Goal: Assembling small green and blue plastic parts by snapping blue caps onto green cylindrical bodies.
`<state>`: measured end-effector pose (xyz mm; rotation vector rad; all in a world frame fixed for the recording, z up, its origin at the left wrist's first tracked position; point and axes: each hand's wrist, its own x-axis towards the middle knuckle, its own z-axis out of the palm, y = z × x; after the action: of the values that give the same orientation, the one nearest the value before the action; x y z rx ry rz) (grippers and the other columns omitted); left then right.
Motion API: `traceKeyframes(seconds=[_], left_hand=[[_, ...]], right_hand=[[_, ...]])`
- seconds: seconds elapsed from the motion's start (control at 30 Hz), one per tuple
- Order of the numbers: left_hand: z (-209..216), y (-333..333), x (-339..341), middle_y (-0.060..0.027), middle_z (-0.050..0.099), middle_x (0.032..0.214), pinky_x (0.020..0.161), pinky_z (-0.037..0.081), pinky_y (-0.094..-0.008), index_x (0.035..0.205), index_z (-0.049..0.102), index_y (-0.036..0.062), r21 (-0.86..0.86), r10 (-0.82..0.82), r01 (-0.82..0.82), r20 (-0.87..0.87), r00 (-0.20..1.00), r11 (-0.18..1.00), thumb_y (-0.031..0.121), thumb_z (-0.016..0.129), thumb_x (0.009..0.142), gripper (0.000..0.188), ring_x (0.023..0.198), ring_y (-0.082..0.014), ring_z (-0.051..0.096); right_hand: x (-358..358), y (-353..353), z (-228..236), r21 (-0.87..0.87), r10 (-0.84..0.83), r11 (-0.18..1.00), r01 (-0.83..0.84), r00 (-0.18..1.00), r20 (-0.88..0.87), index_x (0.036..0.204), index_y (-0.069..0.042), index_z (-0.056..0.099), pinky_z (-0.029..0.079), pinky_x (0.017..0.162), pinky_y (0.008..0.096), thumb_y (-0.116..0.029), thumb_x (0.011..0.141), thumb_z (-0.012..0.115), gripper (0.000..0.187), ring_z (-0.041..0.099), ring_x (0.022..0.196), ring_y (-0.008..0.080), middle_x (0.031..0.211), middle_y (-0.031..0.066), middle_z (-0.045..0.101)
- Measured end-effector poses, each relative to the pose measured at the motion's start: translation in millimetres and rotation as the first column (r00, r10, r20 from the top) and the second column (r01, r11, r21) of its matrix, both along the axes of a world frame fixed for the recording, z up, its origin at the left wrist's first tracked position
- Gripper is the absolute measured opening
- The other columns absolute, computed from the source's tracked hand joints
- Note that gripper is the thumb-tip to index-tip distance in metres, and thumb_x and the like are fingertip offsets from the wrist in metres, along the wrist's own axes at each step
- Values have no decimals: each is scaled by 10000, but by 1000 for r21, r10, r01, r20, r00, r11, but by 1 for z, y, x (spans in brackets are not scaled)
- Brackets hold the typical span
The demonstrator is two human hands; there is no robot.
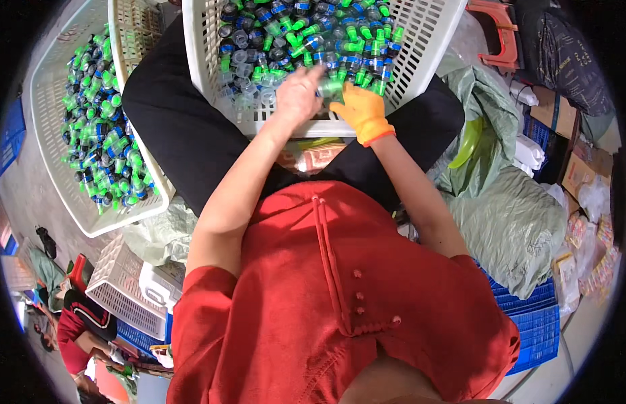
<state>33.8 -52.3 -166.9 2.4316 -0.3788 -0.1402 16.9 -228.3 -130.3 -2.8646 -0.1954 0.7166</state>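
Observation:
Between my knees stands a white slatted plastic basket (198, 50) full of small toy-like plastic bottles (299, 34) with green tops, blue bands and dark or clear bodies. My left hand (299, 95) is bare and reaches over the near side of the pile, its fingers bent and smeared by motion. Beside it, my right hand (361, 111) wears an orange glove, with thumb and fingers closing on a small green-topped bottle (331, 88). That piece is blurred and lies between both hands. Clear cup-like pieces (244, 70) gather at the basket's near left.
At left, a larger white tub (53, 128) holds many similar pieces, with another slatted basket (116, 40) against it. Green-grey plastic sheeting (511, 225) and blue crates (535, 330) lie at right. A person in red (77, 337) sits at lower left near a tipped white basket (127, 289).

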Motion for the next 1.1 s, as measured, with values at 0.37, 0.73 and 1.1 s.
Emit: traceKeyframes(seconds=[0.37,0.73,1.1], left_hand=[[91,60,1,-80,603,716,481,468,-234,1018,601,34,-464,6,-843,-875,484,272,126,684,822,232,512,-129,562],[108,52,-35,-39,627,735,553,468,-254,880,646,30,-588,403,-608,-455,794,534,102,680,839,89,574,-133,543],[111,62,-42,-24,624,788,632,461,-210,992,645,20,-686,386,-559,-411,826,465,73,679,858,148,668,-86,546]], right_hand=[[3,42,57,572,-82,819,28,994,68,1019,-61,554,452,611,347,-238,798,680,310,560,703,243,845,75,591],[-14,71,97,673,-105,606,424,881,-461,1131,-60,506,438,603,305,-155,903,585,260,533,680,176,843,47,571],[-22,94,93,788,-175,354,504,863,-473,1086,-92,457,318,469,204,-247,943,579,244,434,551,78,750,23,532]])
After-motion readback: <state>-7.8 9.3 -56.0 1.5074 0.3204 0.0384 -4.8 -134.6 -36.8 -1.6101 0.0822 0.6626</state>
